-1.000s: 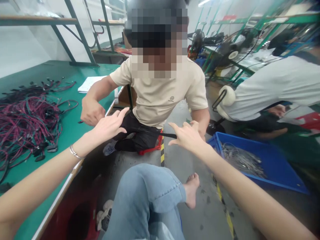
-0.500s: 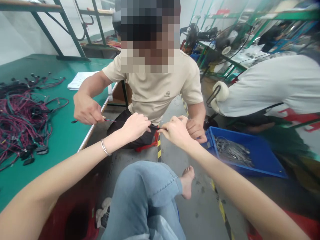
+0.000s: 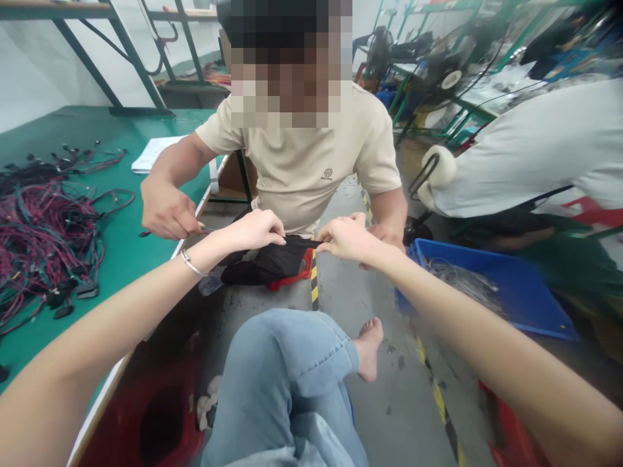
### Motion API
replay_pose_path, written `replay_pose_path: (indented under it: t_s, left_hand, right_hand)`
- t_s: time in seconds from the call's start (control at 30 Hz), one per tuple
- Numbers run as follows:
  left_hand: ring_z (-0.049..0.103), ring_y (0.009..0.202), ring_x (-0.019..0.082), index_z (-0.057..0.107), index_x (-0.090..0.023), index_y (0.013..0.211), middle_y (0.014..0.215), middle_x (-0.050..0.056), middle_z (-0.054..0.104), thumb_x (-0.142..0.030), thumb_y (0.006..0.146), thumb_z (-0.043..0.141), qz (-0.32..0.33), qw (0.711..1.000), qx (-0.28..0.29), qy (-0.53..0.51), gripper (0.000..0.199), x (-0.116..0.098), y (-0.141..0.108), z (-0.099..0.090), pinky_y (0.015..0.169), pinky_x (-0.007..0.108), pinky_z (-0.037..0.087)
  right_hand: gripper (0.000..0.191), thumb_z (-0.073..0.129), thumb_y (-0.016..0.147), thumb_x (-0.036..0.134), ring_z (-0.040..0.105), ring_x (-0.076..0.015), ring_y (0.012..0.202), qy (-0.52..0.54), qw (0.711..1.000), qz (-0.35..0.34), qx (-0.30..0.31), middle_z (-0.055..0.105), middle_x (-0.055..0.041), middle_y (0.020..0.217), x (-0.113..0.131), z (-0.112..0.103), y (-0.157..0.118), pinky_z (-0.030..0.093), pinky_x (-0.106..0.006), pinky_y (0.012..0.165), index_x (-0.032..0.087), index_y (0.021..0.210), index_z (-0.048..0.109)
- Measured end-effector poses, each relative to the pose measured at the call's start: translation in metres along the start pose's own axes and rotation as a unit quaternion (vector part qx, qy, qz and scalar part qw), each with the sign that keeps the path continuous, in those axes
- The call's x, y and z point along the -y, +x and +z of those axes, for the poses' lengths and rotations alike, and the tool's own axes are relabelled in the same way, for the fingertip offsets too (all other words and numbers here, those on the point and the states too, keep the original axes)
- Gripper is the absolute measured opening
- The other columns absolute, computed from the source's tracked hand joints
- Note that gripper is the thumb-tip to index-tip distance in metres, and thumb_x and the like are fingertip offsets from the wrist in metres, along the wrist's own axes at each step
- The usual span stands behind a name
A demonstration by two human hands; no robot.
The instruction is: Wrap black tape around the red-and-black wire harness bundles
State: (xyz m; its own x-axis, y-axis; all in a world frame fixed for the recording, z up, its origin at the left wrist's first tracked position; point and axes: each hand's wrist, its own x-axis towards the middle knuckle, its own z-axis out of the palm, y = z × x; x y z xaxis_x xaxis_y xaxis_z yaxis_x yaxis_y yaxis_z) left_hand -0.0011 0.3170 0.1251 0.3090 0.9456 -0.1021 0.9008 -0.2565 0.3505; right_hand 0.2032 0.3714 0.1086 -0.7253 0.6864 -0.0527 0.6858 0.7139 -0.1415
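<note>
One thin, flat black strip (image 3: pixel 302 243), head view: held level between the wearer's two hands, in front of a seated co-worker's dark trousers (image 3: pixel 265 266).
Left hand (image 3: pixel 257 230): fingers curled down, almost closed, gripping the strip's left end.
Right hand (image 3: pixel 344 237): thumb and bent forefinger pinched together on the strip's right end.
Beige short-sleeved T-shirt (image 3: pixel 302 178): the co-worker's, just beyond the strip; their fist (image 3: pixel 170 211), left of the strip, holds thin dark wires.
Green tabletop (image 3: pixel 131 227): left of the strip, with a tangled heap of red and black cables (image 3: pixel 43 240) and white paper (image 3: pixel 153 154).
Blue plastic bin (image 3: pixel 535 288): right of the strip and lower, with grey cables inside; the wearer's right forearm crosses its near side.
Light-blue jeans (image 3: pixel 292 350): below the strip, legs crossed.
Hidden: strip ends inside the fingers; wires behind the left wrist; most of the co-worker's other hand.
Blurred: a person in grey (image 3: pixel 545 149), far right of the strip, cut off by the edge.
</note>
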Motion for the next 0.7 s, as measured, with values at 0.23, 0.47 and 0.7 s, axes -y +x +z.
replay_pose_path:
  t_s: [0.23, 0.47, 0.7]
  left_hand:
    - [0.059, 0.069, 0.015, 0.066, -0.020, 0.077, 0.073, 0.002, 0.067, -0.036, 0.067, 0.056, -0.054, 0.997, 0.036, 0.031, 0.021, 0.015, -0.011, -0.011, 0.059, 0.022, 0.037]
    - [0.056, 0.064, 0.014, 0.065, -0.020, 0.075, 0.071, 0.000, 0.066, -0.034, 0.070, 0.054, -0.071, 0.995, 0.066, 0.031, 0.019, 0.047, -0.018, -0.025, 0.059, 0.022, 0.037]
    - [0.056, 0.085, 0.019, 0.055, -0.023, 0.105, 0.089, 0.002, 0.064, -0.035, 0.067, 0.060, -0.077, 0.978, -0.189, -0.032, 0.040, 0.028, -0.052, -0.003, 0.078, 0.030, 0.040]
  right_hand:
    - [0.018, 0.057, 0.070, 0.035, 0.055, -0.0216, 0.077, -0.044, 0.997, 0.039, 0.057, 0.064, -0.0056, 0.072, -0.004, -0.002, -0.002, 0.025, -0.038, 0.076, 0.021, 0.079, 0.064]
    - [0.014, 0.054, 0.070, 0.028, 0.054, -0.0167, 0.064, -0.051, 0.997, -0.005, 0.053, 0.060, -0.0016, 0.055, -0.021, -0.010, 0.003, 0.028, -0.038, 0.077, 0.021, 0.076, 0.065]
    - [0.059, 0.057, 0.071, 0.030, 0.045, -0.0300, 0.102, 0.032, 0.980, 0.056, -0.187, 0.052, -0.0137, 0.117, 0.012, 0.005, -0.043, 0.029, -0.050, 0.086, 0.020, 0.125, 0.038]
